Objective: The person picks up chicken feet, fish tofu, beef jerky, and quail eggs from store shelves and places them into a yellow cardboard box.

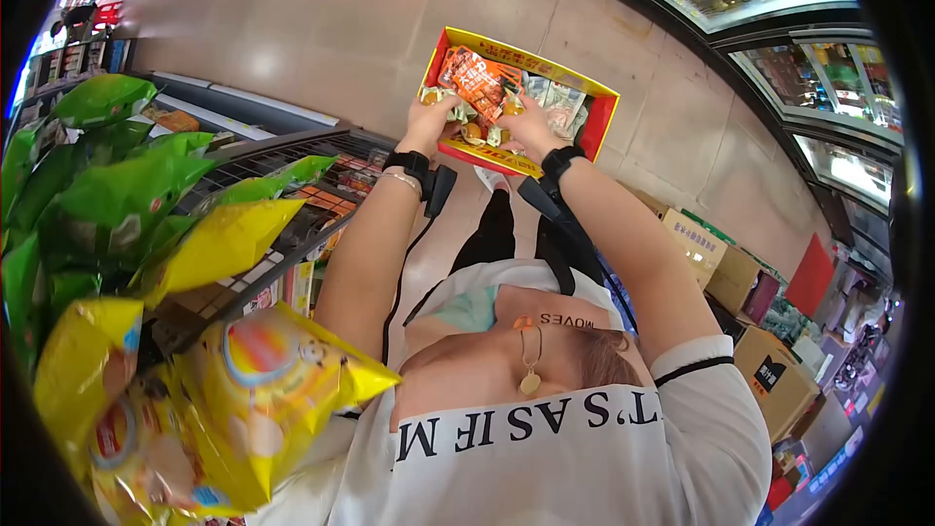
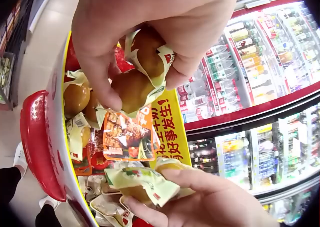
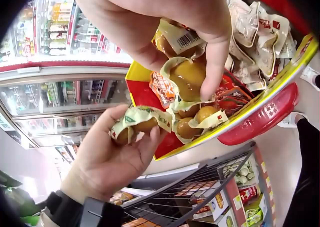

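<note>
A yellow and red open box point(image 1: 602, 122) holds orange-red snack packets point(image 1: 484, 78), several brown egg-like items in clear-and-white wrappers, and pale packets point(image 3: 257, 37). My left hand point(image 1: 429, 125) pinches a wrapped pack of brown items point(image 2: 131, 87) over the box; the same pack point(image 3: 142, 124) shows in the right wrist view. My right hand point(image 1: 529, 127) grips another wrapped pack point(image 3: 187, 79) at the box's other side, seen also as a pack point(image 2: 142, 184) in the left wrist view. More wrapped brown items point(image 2: 77, 98) lie in the box.
Green bags point(image 1: 127, 190) and yellow bags point(image 1: 268, 380) hang at the left, near a black wire rack point(image 1: 292, 151). Lit drink coolers point(image 1: 818, 78) stand at the upper right. Cardboard boxes point(image 1: 774, 380) are at the right, and tiled floor point(image 1: 321, 19) lies beyond the box.
</note>
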A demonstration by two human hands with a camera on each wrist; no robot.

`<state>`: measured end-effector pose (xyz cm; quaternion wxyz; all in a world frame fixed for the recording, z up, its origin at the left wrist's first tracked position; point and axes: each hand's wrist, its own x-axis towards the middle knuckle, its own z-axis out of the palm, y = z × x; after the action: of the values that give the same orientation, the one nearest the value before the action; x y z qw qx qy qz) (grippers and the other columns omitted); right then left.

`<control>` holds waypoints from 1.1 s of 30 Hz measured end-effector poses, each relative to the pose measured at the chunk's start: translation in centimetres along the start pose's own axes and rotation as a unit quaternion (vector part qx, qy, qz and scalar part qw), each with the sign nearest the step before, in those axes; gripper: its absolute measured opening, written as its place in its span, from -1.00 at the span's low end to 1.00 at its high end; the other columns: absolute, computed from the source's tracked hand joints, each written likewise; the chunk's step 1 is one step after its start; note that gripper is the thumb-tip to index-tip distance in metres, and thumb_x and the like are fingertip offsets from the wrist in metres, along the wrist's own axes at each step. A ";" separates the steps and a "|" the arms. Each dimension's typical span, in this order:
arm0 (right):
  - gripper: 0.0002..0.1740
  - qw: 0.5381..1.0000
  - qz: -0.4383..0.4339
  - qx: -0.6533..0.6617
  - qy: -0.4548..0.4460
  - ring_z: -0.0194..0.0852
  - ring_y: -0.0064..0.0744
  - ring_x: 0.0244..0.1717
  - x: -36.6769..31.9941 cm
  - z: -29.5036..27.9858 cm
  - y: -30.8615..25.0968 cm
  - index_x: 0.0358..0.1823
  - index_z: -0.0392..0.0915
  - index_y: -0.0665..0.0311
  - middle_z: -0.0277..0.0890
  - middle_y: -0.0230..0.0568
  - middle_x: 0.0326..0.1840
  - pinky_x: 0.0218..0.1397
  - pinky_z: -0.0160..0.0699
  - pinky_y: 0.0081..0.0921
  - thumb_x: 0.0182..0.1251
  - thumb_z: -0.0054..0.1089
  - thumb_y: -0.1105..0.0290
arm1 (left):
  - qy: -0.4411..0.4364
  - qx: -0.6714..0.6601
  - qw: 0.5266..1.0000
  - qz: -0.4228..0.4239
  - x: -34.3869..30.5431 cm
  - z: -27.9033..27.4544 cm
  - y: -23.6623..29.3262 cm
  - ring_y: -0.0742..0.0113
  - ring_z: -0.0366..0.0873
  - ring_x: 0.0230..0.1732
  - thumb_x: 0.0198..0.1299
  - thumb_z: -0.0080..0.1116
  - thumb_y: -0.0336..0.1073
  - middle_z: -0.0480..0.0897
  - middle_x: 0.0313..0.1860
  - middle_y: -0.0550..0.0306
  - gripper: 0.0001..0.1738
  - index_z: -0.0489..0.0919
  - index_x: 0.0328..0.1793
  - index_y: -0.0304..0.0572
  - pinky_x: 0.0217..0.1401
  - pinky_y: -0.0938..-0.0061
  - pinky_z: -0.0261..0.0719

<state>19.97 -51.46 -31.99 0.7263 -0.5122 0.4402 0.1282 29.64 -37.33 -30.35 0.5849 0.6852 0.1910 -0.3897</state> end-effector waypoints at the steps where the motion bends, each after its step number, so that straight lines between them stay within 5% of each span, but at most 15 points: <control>1: -0.35 1.000 -0.009 -0.027 0.010 0.50 -0.24 -0.12 0.3 0.8 -0.3 0.18 0.20 0.22 0.39 -0.16 -0.02 -0.34 0.67 -0.24 -0.02 0.17 0.57 | 0.021 0.019 0.999 0.021 0.5 0.2 -0.1 0.30 0.56 -0.24 -0.08 0.29 -0.30 0.54 -0.21 0.11 -0.47 0.34 0.02 -0.20 -0.34 0.45 0.61; 3: -0.33 0.995 -0.060 -0.079 0.020 0.53 -0.24 -0.22 1.9 1.9 0.3 0.18 0.24 0.24 0.41 -0.09 -0.04 -0.50 0.66 -0.38 -0.07 0.18 0.59 | 0.025 0.032 0.998 0.040 2.0 0.3 -0.7 0.30 0.57 -0.27 -0.11 0.30 -0.28 0.54 -0.21 0.07 -0.43 0.32 0.04 -0.24 -0.36 0.45 0.61; 5: -0.33 0.990 -0.088 -0.108 0.017 0.55 -0.20 -0.26 3.0 2.8 1.0 0.18 0.25 0.26 0.44 -0.02 -0.09 -0.59 0.63 -0.43 -0.09 0.15 0.62 | 0.084 0.203 0.960 0.174 4.4 -0.1 -2.2 0.28 0.58 -0.25 -0.14 0.33 -0.26 0.55 -0.20 0.05 -0.40 0.32 0.03 -0.28 -0.30 0.43 0.60; 7: -0.32 0.973 -0.131 -0.184 0.038 0.51 0.00 -0.12 4.5 3.3 2.2 0.14 0.25 0.33 0.48 0.15 -0.17 -0.17 0.55 -0.29 -0.14 0.20 0.54 | 0.092 0.256 0.943 0.192 4.2 -0.1 -2.0 0.17 0.59 -0.21 -0.18 0.35 -0.20 0.57 -0.20 -0.03 -0.35 0.33 0.04 -0.28 -0.18 0.36 0.57; 9: -0.33 0.961 -0.136 -0.237 0.046 0.45 0.09 -0.06 7.0 3.1 4.2 0.11 0.26 0.35 0.48 0.23 -0.17 0.01 0.41 -0.28 -0.15 0.22 0.46 | 0.128 0.431 0.874 0.184 3.3 0.8 -0.7 0.02 0.58 -0.15 -0.21 0.35 -0.14 0.58 -0.19 -0.11 -0.33 0.34 0.04 -0.24 -0.07 0.29 0.51; 11: -0.34 0.960 -0.123 -0.249 0.044 0.44 0.11 -0.05 7.2 3.2 4.0 0.10 0.26 0.36 0.47 0.26 -0.15 0.01 0.42 -0.25 -0.13 0.23 0.42 | 0.112 0.443 0.876 0.156 2.8 1.3 -0.1 -0.08 0.54 -0.12 -0.21 0.33 -0.12 0.57 -0.18 -0.14 -0.34 0.34 0.03 -0.20 -0.04 0.23 0.49; 14: -0.33 0.963 -0.138 -0.228 0.046 0.44 0.09 -0.03 7.7 3.5 4.0 0.12 0.25 0.39 0.46 0.25 -0.10 0.02 0.41 -0.29 -0.08 0.23 0.34 | 0.117 0.550 0.806 0.186 3.2 2.0 -0.4 -0.07 0.55 -0.15 -0.19 0.31 -0.14 0.56 -0.20 -0.14 -0.38 0.32 0.02 -0.14 -0.10 0.17 0.50; 15: -0.27 0.959 -0.100 -0.263 0.027 0.50 -0.30 -0.17 7.8 3.6 3.7 0.25 0.15 0.24 0.40 -0.08 -0.02 -0.49 0.63 -0.48 0.03 0.26 0.34 | 0.113 0.550 0.807 0.181 3.4 2.2 -0.4 -0.07 0.55 -0.15 -0.19 0.31 -0.14 0.56 -0.20 -0.14 -0.38 0.32 0.02 -0.14 -0.10 0.17 0.50; 18: -0.20 0.969 -0.073 -0.237 0.013 0.50 -0.31 -0.16 7.6 3.5 3.2 0.29 0.07 0.27 0.41 -0.07 -0.03 -0.43 0.62 -0.47 -0.01 0.27 0.40 | 0.124 0.576 0.773 0.235 4.0 2.6 -0.5 -0.09 0.57 -0.25 -0.18 0.32 -0.15 0.53 -0.22 -0.17 -0.35 0.25 0.03 -0.13 -0.23 0.14 0.55; 21: -0.11 0.971 -0.070 -0.229 -0.008 0.49 -0.34 -0.16 6.9 3.6 2.6 0.34 -0.04 0.30 0.40 -0.05 -0.03 -0.39 0.57 -0.51 -0.05 0.26 0.47 | 0.131 0.570 0.778 0.230 4.9 2.3 -0.6 -0.07 0.56 -0.20 -0.13 0.25 -0.11 0.55 -0.25 -0.14 -0.38 0.29 0.08 -0.06 -0.15 0.15 0.52; 23: -0.07 0.977 -0.049 -0.208 -0.030 0.40 -0.05 0.06 5.8 3.5 1.8 0.31 -0.10 0.52 0.38 0.22 0.02 0.08 0.35 -0.47 -0.12 0.19 0.46 | 0.130 0.574 0.781 0.209 5.2 1.7 -0.5 -0.06 0.56 -0.17 -0.07 0.21 -0.12 0.56 -0.21 -0.14 -0.37 0.27 0.16 -0.04 -0.12 0.15 0.51; 30: -0.26 0.981 -0.076 -0.171 -0.048 0.48 -0.30 -0.13 3.6 2.3 0.4 0.19 0.15 0.42 0.47 -0.05 -0.14 -0.07 0.41 -0.50 -0.10 0.23 0.47 | 0.098 0.552 0.805 0.197 4.4 0.4 -0.8 -0.10 0.54 -0.15 0.00 0.09 -0.24 0.55 -0.16 -0.16 -0.39 0.21 0.23 -0.08 -0.10 0.12 0.49; 33: -0.31 0.972 -0.039 -0.198 -0.123 0.36 -0.47 -0.05 3.1 0.3 -0.5 0.24 0.17 0.34 0.39 -0.19 -0.05 -0.07 0.39 -0.51 0.02 0.18 0.46 | 0.083 0.493 0.821 0.277 3.7 -0.5 -1.9 -0.11 0.51 -0.08 -0.01 0.09 -0.31 0.51 -0.06 -0.18 -0.39 0.23 0.24 -0.09 -0.03 0.14 0.46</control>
<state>22.19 -52.24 -34.07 0.6634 -0.6427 0.2933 0.2467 30.67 -37.11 -34.39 0.2344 0.9357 -0.1767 -0.1955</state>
